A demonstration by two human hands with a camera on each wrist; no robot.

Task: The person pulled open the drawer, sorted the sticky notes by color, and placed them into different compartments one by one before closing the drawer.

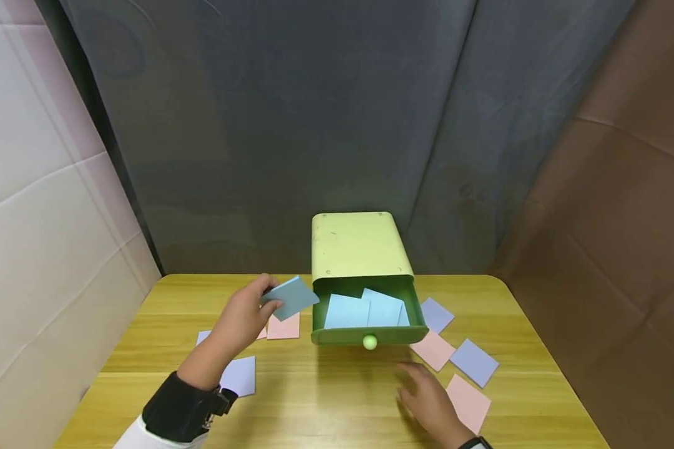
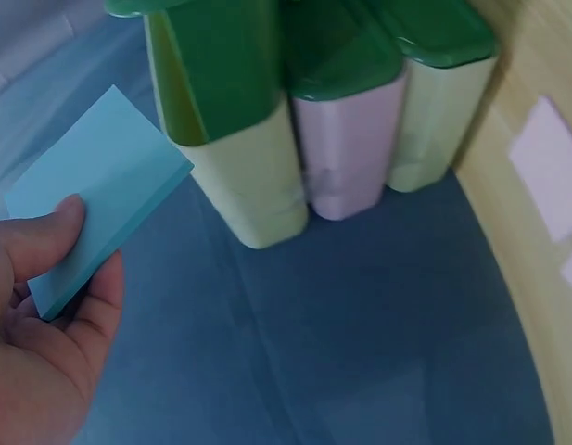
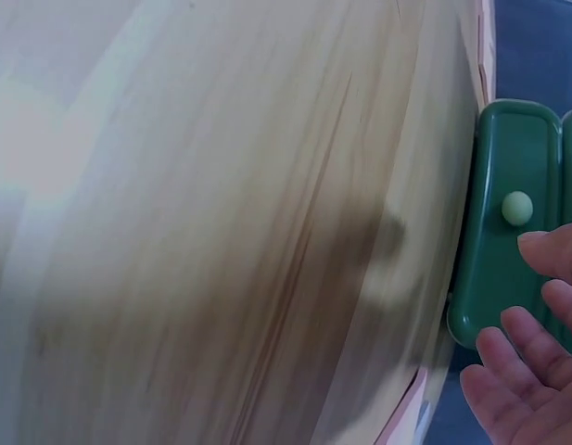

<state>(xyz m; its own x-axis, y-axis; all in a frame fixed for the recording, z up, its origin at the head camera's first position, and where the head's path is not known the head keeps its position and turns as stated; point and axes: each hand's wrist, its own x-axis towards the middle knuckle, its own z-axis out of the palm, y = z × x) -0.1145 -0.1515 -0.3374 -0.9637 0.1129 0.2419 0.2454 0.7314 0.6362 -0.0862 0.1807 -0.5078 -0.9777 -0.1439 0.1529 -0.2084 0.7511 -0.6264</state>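
Observation:
My left hand (image 1: 246, 317) pinches a blue sticky note pad (image 1: 292, 299) between thumb and fingers, one corner close to the left side of a pulled-out green drawer (image 1: 337, 337). Several light blue sticky notes (image 1: 346, 312) lie inside that drawer. Its cream housing (image 1: 359, 244) forms the top of a small drawer tower, and the left wrist view shows a pink drawer unit (image 2: 346, 148) and another cream unit (image 2: 434, 120) below. Low in front of the drawer, to the right of its round knob (image 1: 369, 342), my right hand (image 1: 427, 399) holds nothing, its fingers loosely bent.
Pink notes (image 1: 468, 402) and purple notes (image 1: 474, 362) lie on the wooden table (image 1: 326, 405) to the right of the tower. More pink notes (image 1: 284, 327) and purple notes (image 1: 240, 376) are at the left. Dark cloth (image 1: 286, 137) hangs behind the table.

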